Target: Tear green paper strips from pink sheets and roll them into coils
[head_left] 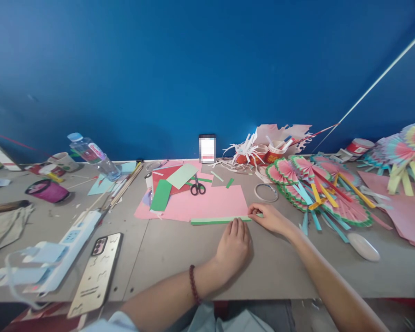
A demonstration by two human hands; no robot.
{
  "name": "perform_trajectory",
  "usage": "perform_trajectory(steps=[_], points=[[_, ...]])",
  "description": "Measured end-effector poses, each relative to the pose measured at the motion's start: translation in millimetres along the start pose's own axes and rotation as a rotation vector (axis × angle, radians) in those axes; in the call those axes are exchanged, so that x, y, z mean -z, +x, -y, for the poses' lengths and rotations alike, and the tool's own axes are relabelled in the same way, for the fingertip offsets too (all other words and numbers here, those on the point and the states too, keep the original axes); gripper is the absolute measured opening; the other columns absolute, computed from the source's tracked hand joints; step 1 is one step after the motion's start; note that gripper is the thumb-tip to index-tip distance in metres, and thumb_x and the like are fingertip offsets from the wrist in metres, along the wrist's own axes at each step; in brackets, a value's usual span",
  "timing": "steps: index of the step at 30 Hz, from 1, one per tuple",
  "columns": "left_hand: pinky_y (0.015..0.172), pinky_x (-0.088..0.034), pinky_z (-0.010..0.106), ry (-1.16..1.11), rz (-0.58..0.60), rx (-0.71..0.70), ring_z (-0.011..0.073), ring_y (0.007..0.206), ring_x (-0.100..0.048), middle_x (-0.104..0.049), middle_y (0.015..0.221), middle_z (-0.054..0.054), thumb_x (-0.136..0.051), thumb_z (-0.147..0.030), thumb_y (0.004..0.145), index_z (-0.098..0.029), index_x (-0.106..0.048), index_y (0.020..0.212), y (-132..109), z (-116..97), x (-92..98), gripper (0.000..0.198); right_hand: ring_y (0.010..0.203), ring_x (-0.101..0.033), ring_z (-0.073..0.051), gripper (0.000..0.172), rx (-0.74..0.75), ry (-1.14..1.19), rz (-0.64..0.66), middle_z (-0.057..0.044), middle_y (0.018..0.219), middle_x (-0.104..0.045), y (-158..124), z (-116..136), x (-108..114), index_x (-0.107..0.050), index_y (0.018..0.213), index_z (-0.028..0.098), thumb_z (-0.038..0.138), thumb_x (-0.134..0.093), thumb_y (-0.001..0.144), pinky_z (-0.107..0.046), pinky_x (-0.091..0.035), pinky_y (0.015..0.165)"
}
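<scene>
A narrow folded strip of green and pink paper (214,221) lies on the grey table (180,258) in front of me. My left hand (233,246) rests behind its right half, fingertips pressing down on it, fingers curled together. My right hand (268,216) pinches the strip's right end between thumb and fingers. Just beyond the strip lies a large pink sheet (207,203) with black scissors (197,186) and green and red paper pieces (161,195) on it.
Finished pink-and-green paper fans (318,193) with coloured strips lie at the right. A tape ring (266,192), paper cups (273,152), a water bottle (93,154), a power strip (72,240), a phone (95,272) and a pink tape roll (47,190) sit around.
</scene>
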State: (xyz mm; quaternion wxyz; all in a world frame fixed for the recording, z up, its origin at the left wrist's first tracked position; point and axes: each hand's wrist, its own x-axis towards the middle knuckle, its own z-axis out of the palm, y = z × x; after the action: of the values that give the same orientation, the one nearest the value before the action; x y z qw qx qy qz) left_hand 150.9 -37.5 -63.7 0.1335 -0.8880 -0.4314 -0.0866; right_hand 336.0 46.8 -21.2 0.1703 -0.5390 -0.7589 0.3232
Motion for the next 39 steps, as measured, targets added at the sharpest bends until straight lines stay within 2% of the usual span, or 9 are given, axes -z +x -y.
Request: perform_trajectory(steps=[6,13,19,24,30,34,39], points=[[0.104,-0.050,0.039,-0.050,0.026,0.011,0.0267,0.126,-0.062,-0.068,0.133,0.021,-0.046,-0.025,0.102,-0.003,-0.063,0.132,4.3,3.5,6.2,0.041,0.076,-0.066,-0.021,0.014,-0.012,0.006,0.008,-0.005,0.081,-0.073,0.2,-1.0,-0.6,-0.070,0.082,0.021,0.031,-0.059,0.082,-0.031,-0.050,0.075],[0.100,-0.051,0.039,-0.219,0.143,-0.014,0.0257,0.108,-0.062,-0.069,0.115,0.013,-0.051,-0.030,0.098,-0.006,-0.062,0.129,17.6,15.8,23.4,0.041,0.079,-0.067,-0.022,0.015,-0.017,0.021,0.000,-0.005,0.082,-0.074,-0.2,-1.6,0.2,-0.068,0.082,0.021,0.034,-0.060,0.081,-0.033,-0.050,0.078],[0.096,-0.051,0.037,-0.215,0.136,-0.002,0.0251,0.105,-0.058,-0.066,0.111,0.012,-0.047,-0.036,0.101,-0.008,-0.059,0.136,19.7,16.9,18.9,0.046,0.082,-0.069,-0.023,0.016,-0.040,0.012,-0.005,-0.006,0.085,-0.076,-0.7,-1.5,0.3,-0.068,0.082,0.022,0.035,-0.060,0.082,-0.034,-0.051,0.080],[0.095,-0.051,0.039,-0.199,0.144,-0.003,0.0253,0.105,-0.057,-0.066,0.111,0.011,-0.048,-0.035,0.100,-0.009,-0.060,0.133,19.2,15.9,17.0,0.043,0.081,-0.070,-0.023,0.014,-0.029,0.003,-0.017,-0.006,0.083,-0.077,0.1,-4.2,-2.3,-0.070,0.082,0.022,0.032,-0.059,0.082,-0.033,-0.051,0.080],[0.104,-0.049,0.036,-0.217,0.120,-0.038,0.0242,0.117,-0.057,-0.064,0.127,0.014,-0.047,-0.024,0.099,-0.008,-0.062,0.129,21.0,15.1,14.9,0.037,0.076,-0.068,-0.022,0.013,-0.043,-0.013,-0.043,-0.005,0.080,-0.076,0.0,-6.3,-3.2,-0.070,0.079,0.023,0.032,-0.062,0.080,-0.031,-0.051,0.075],[0.100,-0.051,0.036,-0.271,0.153,-0.040,0.0239,0.112,-0.059,-0.066,0.121,0.013,-0.048,-0.019,0.096,-0.010,-0.062,0.127,22.2,17.7,16.7,0.035,0.079,-0.070,-0.023,0.013,-0.086,-0.002,-0.034,-0.005,0.081,-0.076,-1.7,-5.7,0.6,-0.070,0.079,0.022,0.033,-0.063,0.080,-0.032,-0.051,0.077],[0.100,-0.051,0.036,-0.318,0.172,-0.028,0.0235,0.109,-0.058,-0.064,0.115,0.011,-0.050,-0.025,0.096,-0.009,-0.059,0.132,24.5,22.6,19.1,0.040,0.081,-0.070,-0.024,0.012,-0.119,-0.026,-0.034,-0.006,0.082,-0.077,-2.9,-3.3,4.9,-0.070,0.077,0.022,0.032,-0.063,0.078,-0.033,-0.051,0.080]])
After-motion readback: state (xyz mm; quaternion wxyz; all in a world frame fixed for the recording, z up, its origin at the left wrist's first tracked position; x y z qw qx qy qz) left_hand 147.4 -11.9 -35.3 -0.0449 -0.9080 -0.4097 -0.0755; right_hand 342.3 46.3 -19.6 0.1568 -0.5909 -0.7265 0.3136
